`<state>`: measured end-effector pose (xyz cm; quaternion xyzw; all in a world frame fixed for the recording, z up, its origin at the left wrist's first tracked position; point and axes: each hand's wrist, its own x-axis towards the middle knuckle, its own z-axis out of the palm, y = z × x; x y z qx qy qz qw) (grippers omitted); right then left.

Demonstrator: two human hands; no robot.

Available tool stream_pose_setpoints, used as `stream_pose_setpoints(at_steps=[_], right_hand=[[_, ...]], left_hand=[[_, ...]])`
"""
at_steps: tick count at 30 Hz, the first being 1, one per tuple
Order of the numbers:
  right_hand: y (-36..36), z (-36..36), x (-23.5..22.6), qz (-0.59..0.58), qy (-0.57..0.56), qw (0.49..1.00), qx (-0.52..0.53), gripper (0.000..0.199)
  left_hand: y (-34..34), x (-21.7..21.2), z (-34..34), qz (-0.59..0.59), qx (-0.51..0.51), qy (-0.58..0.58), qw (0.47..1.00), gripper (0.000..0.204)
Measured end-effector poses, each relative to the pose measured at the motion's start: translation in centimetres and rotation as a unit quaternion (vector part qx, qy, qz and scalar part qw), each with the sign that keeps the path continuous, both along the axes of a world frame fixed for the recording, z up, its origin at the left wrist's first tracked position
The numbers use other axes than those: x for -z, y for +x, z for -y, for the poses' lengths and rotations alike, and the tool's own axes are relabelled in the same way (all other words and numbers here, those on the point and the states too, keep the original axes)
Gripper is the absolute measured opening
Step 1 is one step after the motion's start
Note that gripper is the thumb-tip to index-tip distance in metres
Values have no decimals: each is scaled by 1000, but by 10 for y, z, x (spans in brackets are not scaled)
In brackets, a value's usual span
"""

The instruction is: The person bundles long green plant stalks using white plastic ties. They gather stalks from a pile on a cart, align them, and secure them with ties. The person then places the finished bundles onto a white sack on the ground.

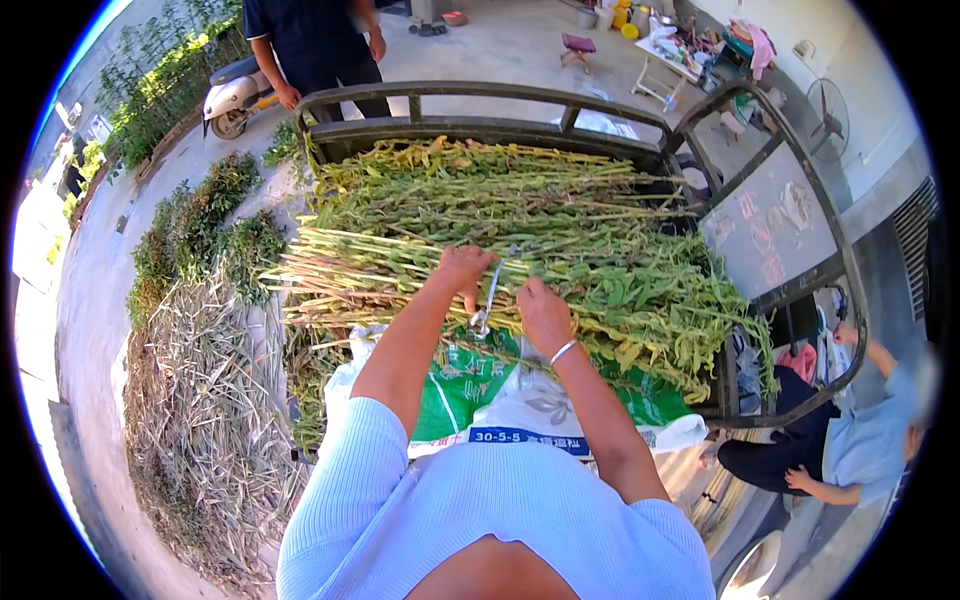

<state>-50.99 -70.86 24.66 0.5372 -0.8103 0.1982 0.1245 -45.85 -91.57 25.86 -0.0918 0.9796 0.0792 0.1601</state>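
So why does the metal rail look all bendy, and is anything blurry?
Head view: the fisheye lens curves the straight metal rail near the rim; bright sun lights the green stalks; the crouching person at the right edge is smeared and soft; black corners frame the round picture.

Green-yellow stalks (pixel 520 220), pale-blue ribbed top (pixel 490 520) — white-and-green sack (pixel 500 395), silver bracelet (pixel 563 351)

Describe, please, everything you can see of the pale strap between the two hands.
The pale strap is a thin, whitish strip, seemingly plastic or twine. It runs roughly upright across the green stalk bundle in the cart. The left hand pinches its upper end, the right hand holds beside it, and its lower end curls loosely.
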Motion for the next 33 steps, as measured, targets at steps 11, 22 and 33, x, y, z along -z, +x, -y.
stream_pose_setpoints(at_steps=[11, 22, 33], right_hand=[[17, -36, 5, 92, -53, 991, 82, 13], [-17, -66, 6, 514, -407, 753, 55, 9], [-36, -95, -66, 420, -429, 798, 50, 15]], left_hand=[[-2, -9, -1, 9, 1, 31, 999, 116], [-3, -3, 0, 16, 11, 17, 1000, 118], [4, 3, 0, -33, 8, 19, 999, 118]])
